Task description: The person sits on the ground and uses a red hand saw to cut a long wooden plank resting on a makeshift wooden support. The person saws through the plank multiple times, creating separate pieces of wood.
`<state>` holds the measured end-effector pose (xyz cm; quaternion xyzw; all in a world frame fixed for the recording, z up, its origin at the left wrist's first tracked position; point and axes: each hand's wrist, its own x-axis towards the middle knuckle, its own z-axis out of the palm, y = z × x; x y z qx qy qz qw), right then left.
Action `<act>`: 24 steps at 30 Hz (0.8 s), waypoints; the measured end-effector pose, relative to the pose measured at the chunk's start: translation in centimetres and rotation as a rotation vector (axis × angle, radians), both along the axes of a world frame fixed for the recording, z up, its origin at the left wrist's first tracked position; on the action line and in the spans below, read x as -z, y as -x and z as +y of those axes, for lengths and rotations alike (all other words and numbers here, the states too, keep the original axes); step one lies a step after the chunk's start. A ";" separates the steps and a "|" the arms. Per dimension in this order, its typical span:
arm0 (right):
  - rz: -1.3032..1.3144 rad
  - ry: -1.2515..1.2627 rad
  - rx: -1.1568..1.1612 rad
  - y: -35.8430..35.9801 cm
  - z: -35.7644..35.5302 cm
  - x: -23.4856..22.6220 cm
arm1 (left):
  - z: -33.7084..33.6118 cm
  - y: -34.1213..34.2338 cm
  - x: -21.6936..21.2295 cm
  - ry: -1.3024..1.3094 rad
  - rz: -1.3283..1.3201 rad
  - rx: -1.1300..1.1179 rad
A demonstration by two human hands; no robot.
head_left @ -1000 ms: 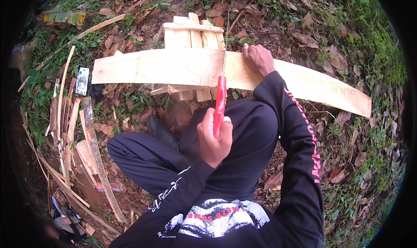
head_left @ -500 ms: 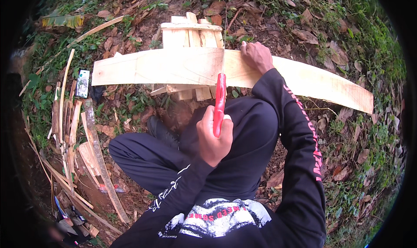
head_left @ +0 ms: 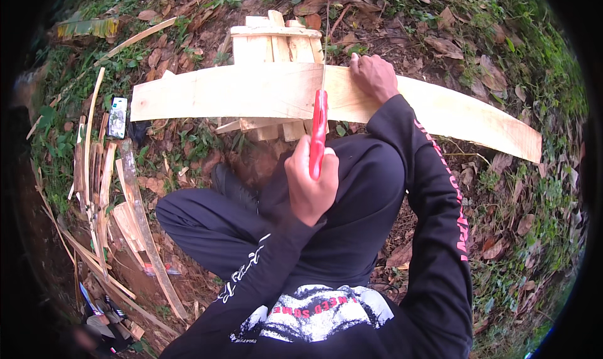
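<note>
Seen from above, a handsaw with a red handle lies near the centre, its long axis running from the person toward 12 o'clock, tip pointing away. The person's left hand is wrapped firmly around the handle, thumb along its right side. The thin metal blade, seen almost edge-on, crosses a pale wooden board just above centre. That board runs crosswise from 10 o'clock to 3 o'clock, nearly at right angles to the saw; it is smooth with faint grain and looks bowed in this wide lens. The right hand lies on the board just right of the blade, at 1 o'clock; its fingertips are hidden, so whether it closes around the far edge cannot be told. Beneath the board, toward 12 o'clock, rough wooden slats show on both sides, their middle covered. Narrow wood strips, some bark-edged, lie between 8 and 9 o'clock. The blade's far end blurs into brown leaves, and its depth in the wood is unclear.
</note>
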<state>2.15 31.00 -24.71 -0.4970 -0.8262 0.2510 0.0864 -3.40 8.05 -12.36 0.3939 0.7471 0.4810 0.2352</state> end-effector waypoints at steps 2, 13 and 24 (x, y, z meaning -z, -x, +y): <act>-0.008 -0.033 0.007 -0.4 0.1 0.6 | 2.0 0.4 -0.4 -0.014 -0.143 -0.046; 0.027 -0.041 0.008 -0.7 1.4 1.8 | 0.2 -0.8 -0.7 0.030 -0.134 0.013; 0.038 -0.059 0.009 -0.8 1.5 1.0 | 2.0 -0.4 -0.2 0.018 -0.140 -0.016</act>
